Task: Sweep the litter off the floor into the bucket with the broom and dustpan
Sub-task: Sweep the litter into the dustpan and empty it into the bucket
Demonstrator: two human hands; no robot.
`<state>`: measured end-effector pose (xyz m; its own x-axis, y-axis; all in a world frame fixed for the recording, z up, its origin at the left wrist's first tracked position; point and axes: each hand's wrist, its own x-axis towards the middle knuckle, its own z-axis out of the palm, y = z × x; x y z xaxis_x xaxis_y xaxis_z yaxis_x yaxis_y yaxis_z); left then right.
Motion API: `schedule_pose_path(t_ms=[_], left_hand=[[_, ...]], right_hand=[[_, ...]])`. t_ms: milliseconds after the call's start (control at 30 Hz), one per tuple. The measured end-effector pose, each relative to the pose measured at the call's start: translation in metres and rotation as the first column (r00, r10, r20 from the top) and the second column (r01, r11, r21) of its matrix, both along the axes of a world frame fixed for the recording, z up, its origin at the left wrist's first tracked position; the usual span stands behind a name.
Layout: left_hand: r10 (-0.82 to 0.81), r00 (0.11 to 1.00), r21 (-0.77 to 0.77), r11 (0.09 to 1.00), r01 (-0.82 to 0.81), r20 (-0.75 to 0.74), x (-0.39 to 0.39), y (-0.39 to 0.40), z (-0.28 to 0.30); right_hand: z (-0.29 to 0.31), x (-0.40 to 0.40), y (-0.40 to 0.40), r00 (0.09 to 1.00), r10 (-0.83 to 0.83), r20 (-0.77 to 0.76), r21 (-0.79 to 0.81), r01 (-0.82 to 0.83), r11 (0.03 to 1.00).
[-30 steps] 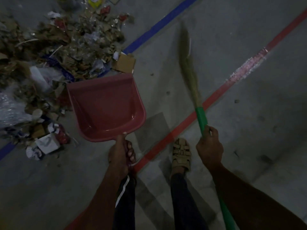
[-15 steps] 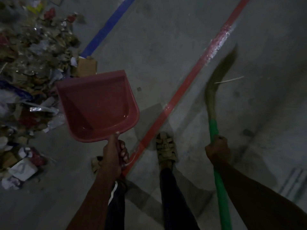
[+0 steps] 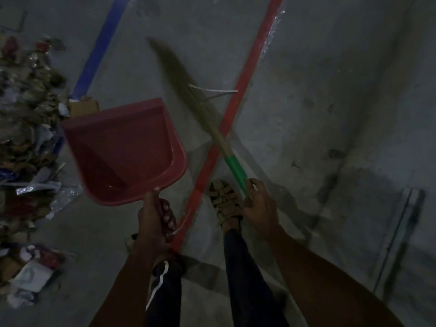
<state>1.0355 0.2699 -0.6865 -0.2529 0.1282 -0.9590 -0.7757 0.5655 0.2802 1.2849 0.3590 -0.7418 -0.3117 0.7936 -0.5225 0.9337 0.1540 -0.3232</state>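
The left hand (image 3: 154, 219) grips the handle of the red dustpan (image 3: 125, 151), arm stretched forward, pan held above the floor (image 3: 306, 114) beside the litter (image 3: 28, 128); the right hand (image 3: 259, 206) clasps the broom (image 3: 212, 128) by its green shaft, bristles angled up-left

The litter (image 3: 28, 128) lies on the floor (image 3: 330, 114) at the left. The dustpan (image 3: 122, 152) is just beside it, and the broom (image 3: 203, 119) is right of the dustpan.
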Motion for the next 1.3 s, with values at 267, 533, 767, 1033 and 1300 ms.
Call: schedule_pose_path(t_ms=[267, 533, 767, 1033, 1300], left_hand=[[-0.045, 0.999, 0.009, 0.999, 0.046, -0.027, -0.009, -0.002, 0.001], [0.092, 0.996, -0.063, 0.994, -0.092, -0.010, -0.024, -0.061, -0.003], [0.206, 0.977, -0.096, 0.973, -0.209, -0.046, -0.051, -0.119, 0.009], [0.205, 0.978, -0.089, 0.974, -0.208, -0.046, -0.051, -0.126, 0.020], [0.119, 0.993, -0.052, 0.992, -0.118, 0.025, -0.001, -0.075, -0.005]], right_hand=[[0.007, 0.044, 0.001, 0.947, -0.279, 0.159, 0.101, 0.265, 0.959], [-0.009, -0.043, -0.018, 0.994, -0.091, 0.062, -0.064, 0.095, 0.993], [-0.010, -0.141, -0.041, 0.972, 0.177, -0.157, -0.012, -0.182, 0.983], [0.005, -0.090, 0.004, 0.986, -0.121, -0.114, 0.184, 0.141, 0.973], [-0.007, 0.023, 0.065, 0.817, -0.575, 0.046, 0.320, 0.533, 0.783]])
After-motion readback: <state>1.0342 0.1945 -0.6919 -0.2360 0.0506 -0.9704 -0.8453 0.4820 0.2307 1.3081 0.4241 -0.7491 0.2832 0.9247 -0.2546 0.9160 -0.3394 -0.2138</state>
